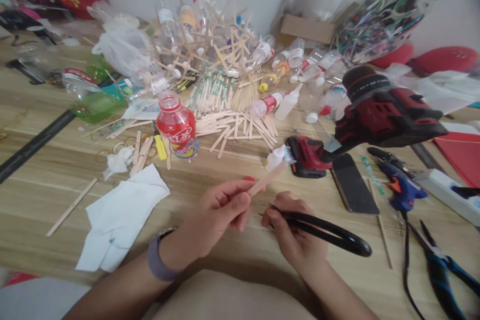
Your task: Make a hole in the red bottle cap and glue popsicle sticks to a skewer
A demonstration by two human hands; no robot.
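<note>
Above the front of the table, my left hand (228,205) pinches a flat wooden craft stick (268,180) between thumb and fingers, its free end slanting up to the right. Just right of it, my right hand (294,225) is closed around what look like black-handled scissors (337,232). Their long loop sticks out to the right; a small dark tip shows by the fingers, and the rest is hidden in my grip. A small white bottle (275,158) stands beyond the stick, and a red cap (249,178) lies partly behind my left hand.
A red-labelled bottle (177,127) stands left of centre, near white tissues (123,220). To the right are a red-black cordless drill (386,110), a phone (354,184), a blue glue gun (403,190) and pliers (437,255). Loose craft sticks (240,125) and several plastic bottles fill the back.
</note>
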